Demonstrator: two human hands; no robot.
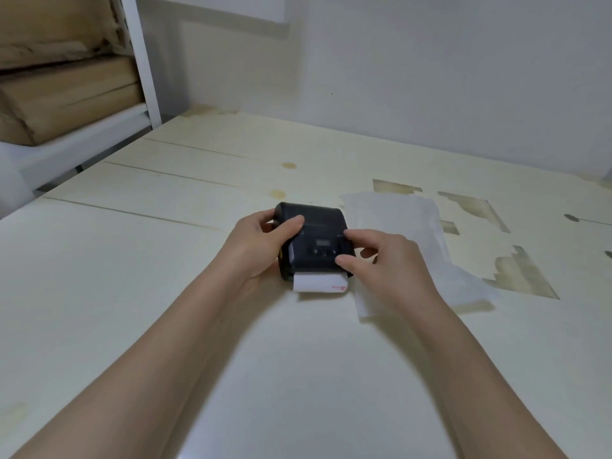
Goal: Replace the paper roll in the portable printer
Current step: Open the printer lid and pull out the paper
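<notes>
On the pale cream tabletop (139, 293), near its middle, sits a small black plastic portable printer (314, 236) with its lid shut and a short strip of white paper (320, 282) with a red mark sticking out of the near edge. The left hand (261, 246) clasps the printer's left side, thumb laid over the top. The right hand (384, 260) pinches its right side with thumb and forefinger. A crumpled translucent plastic wrapper (407, 226) lies just beside the printer, to its right.
</notes>
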